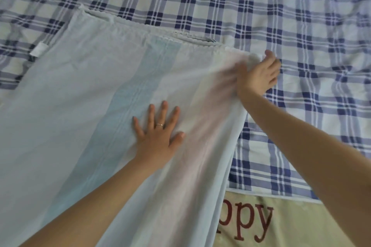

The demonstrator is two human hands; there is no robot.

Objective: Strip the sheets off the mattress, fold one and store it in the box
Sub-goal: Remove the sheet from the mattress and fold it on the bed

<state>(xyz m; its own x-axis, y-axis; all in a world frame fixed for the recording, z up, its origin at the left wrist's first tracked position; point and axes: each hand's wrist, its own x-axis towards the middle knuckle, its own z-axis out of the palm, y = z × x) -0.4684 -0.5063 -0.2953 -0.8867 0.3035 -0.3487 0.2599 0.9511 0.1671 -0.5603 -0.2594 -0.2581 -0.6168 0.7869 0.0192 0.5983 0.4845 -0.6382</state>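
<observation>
**Pale sheet spread over the plaid one**

The pale sheet (80,106) lies in layers on the bed, on top of a blue and white plaid sheet (301,16). It is thin and soft, with wide stripes of light blue, white and faint pink, and its far edge has a small wavy hem. The left hand (158,132), wearing a ring (159,125), rests flat on it with the fingers spread and grasps nothing. The right hand (259,74), a little blurred, grips the far right corner of it. A beige cloth (291,226) with the red letters "ppy" shows at the near edge.
</observation>
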